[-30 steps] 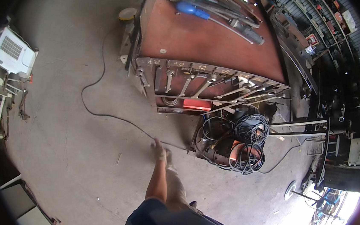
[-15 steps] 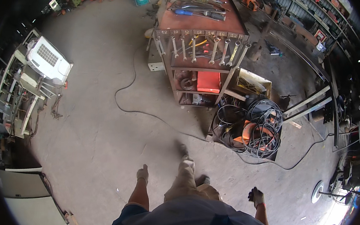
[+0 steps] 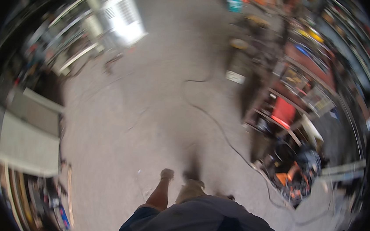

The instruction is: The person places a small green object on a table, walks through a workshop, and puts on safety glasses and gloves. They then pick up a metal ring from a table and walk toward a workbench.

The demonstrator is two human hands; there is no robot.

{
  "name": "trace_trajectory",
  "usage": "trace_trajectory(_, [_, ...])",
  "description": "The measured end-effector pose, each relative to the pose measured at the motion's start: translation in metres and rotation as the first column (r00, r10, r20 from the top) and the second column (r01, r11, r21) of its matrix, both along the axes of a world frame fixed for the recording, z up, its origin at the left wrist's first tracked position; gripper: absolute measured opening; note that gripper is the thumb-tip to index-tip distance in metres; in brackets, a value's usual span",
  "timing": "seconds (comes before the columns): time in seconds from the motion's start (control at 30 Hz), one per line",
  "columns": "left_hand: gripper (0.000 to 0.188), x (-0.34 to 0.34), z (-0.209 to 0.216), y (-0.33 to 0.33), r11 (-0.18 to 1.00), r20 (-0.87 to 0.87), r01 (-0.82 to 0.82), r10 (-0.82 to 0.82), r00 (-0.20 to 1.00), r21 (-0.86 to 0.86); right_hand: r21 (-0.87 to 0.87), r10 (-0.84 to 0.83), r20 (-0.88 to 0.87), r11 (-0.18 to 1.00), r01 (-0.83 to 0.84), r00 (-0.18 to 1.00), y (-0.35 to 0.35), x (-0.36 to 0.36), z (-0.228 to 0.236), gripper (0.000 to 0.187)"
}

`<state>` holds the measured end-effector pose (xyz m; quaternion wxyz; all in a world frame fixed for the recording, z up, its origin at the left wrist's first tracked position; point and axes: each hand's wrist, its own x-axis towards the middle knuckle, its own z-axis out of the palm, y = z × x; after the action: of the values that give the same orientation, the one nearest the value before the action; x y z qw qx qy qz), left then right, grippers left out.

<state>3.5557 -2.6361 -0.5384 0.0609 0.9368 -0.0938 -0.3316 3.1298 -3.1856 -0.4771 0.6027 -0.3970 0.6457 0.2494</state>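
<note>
My left hand [image 3: 167,174], in what looks like a pale work glove, hangs low over the concrete floor [image 3: 150,108] in front of my body. It touches nothing that I can see, and blur hides how its fingers lie. My right hand does not show. Beside my shirt a small dark shape [image 3: 230,197] peeks out; I cannot tell what it is. My trouser leg [image 3: 191,190] extends forward from under the shirt. A black cable [image 3: 219,126] snakes over the floor ahead, out of reach of the left hand.
On the right stands a reddish tool cart [image 3: 308,64] with a red box [image 3: 284,112]; coiled cables [image 3: 308,161] lie near it. A white vented unit [image 3: 124,18] is at the far left. Pale panels [image 3: 28,141] stand at the left, near long strips [image 3: 13,193].
My view has swung left, so the cart and cables have shifted to the right of the picture. My right hand has left the view. The left hand remains low in front.
</note>
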Motion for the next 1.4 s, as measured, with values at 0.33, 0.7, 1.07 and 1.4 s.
trace_trajectory(0.33, [0.039, -0.056, 0.041, 0.223, 0.591, 0.235, -0.806, 0.790, 0.566, -0.046, 0.049, 0.584, 0.255, 0.789, -0.613, 0.771, 0.080, 0.484, -0.010, 0.050])
trace_trajectory(0.7, [0.056, -0.059, 0.317, 0.383, -0.415, 0.315, -0.634, 0.612, -0.725, -0.653, -0.496, 0.893, 0.150, -0.302, -0.814, -0.423, 0.573, 0.993, 0.036, 0.054])
trace_trajectory(1.07, [0.078, 0.107, 1.001, 0.446, 0.324, 0.866, -0.881, -0.252, -0.433, -0.346, -0.580, 0.504, -0.011, -0.707, -0.405, -0.864, 0.860, 1.075, 0.020, 0.062])
trace_trajectory(1.4, [0.069, 0.185, 1.012, 0.735, -0.013, 0.990, -0.993, -0.082, -0.113, -0.115, -0.492, 0.635, 0.147, -0.618, -0.613, -0.758, 0.802, 1.158, -0.016, 0.059])
